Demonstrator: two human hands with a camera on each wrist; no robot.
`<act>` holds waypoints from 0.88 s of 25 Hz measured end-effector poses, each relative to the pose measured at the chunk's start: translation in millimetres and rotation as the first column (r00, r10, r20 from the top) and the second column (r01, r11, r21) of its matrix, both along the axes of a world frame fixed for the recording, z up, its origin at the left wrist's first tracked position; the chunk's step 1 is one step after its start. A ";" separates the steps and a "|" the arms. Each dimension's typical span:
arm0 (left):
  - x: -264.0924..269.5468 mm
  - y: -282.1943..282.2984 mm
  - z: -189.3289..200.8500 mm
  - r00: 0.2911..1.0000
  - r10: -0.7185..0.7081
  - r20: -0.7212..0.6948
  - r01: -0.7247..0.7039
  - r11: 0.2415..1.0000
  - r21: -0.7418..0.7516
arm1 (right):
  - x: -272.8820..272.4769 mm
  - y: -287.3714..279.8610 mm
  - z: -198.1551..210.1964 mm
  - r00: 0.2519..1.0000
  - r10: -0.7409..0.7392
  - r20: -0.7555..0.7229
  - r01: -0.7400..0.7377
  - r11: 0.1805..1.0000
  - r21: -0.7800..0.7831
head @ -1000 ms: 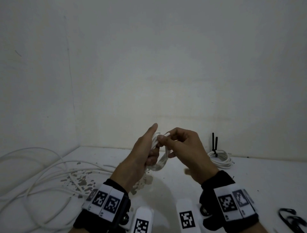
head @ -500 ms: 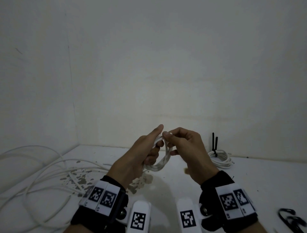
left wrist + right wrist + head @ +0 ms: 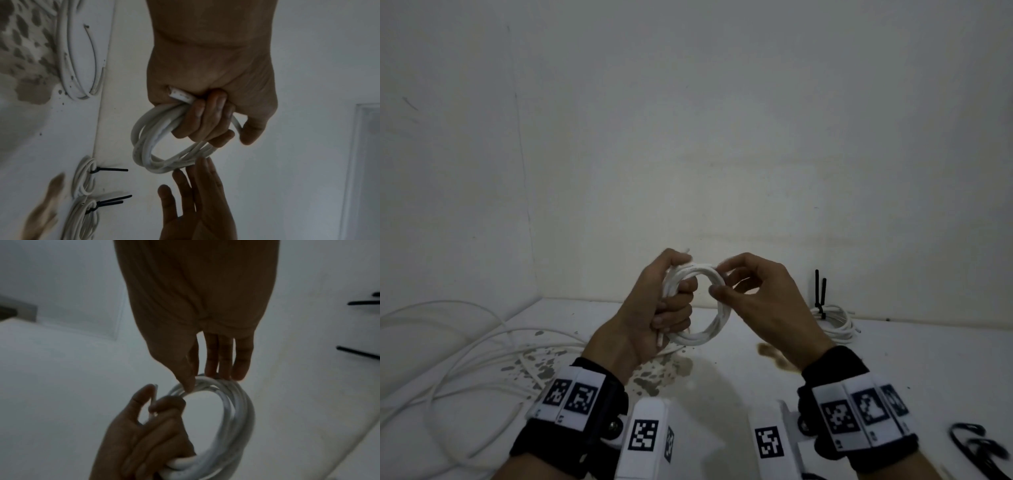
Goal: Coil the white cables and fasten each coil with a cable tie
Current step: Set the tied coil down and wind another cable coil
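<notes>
A small coil of white cable (image 3: 709,334) is held up above the table, its ring facing me. My left hand (image 3: 674,306) grips the coil's left side in a fist, and one cut end pokes out under the palm (image 3: 179,95). My right hand (image 3: 720,281) pinches the top right of the ring between thumb and fingers. In the right wrist view the thumb tip sits on the coil (image 3: 240,410) with the fingers (image 3: 223,369) behind it. No tie is on this coil.
Coils bound with black cable ties (image 3: 820,291) lie against the back wall at the right (image 3: 835,322). Loose white cables (image 3: 448,342) sprawl over the left of the stained white table (image 3: 722,377). Spare black ties (image 3: 976,442) lie at the near right.
The coil has turned from edge-on to a round ring facing me. My left fingers have curled round its side, and my right hand has shifted along the top of the ring.
</notes>
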State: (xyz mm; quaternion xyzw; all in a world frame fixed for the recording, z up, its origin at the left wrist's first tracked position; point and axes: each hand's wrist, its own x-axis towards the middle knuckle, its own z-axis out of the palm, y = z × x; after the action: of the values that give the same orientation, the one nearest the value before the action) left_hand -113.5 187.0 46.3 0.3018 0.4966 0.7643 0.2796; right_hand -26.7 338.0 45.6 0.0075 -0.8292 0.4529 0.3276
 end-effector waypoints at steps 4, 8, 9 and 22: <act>-0.3 0.3 -2.6 0.996 -0.076 0.037 0.074 0.996 0.043 | -3.7 -2.7 -0.2 0.975 -0.188 -0.122 0.211 0.953 0.216; 1.7 4.1 -5.2 0.998 0.056 -0.042 -0.058 0.997 -0.051 | -2.4 -4.7 0.7 0.981 -0.168 -0.102 0.188 0.954 0.233; 2.2 4.8 -6.0 0.995 0.084 -0.063 -0.088 0.994 -0.066 | -1.6 -4.2 1.8 0.984 -0.147 -0.100 0.164 0.967 0.194; 7.5 16.2 -7.1 0.953 0.249 -0.173 -0.259 0.965 -0.037 | 6.7 0.2 11.4 0.994 -0.068 -0.087 0.066 0.997 -0.033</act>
State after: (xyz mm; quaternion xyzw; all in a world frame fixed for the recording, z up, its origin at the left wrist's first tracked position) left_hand -106.0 203.2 39.2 0.2901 0.5752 0.7509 0.1453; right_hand -20.0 338.3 57.0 -0.0054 -0.8069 0.4532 0.3789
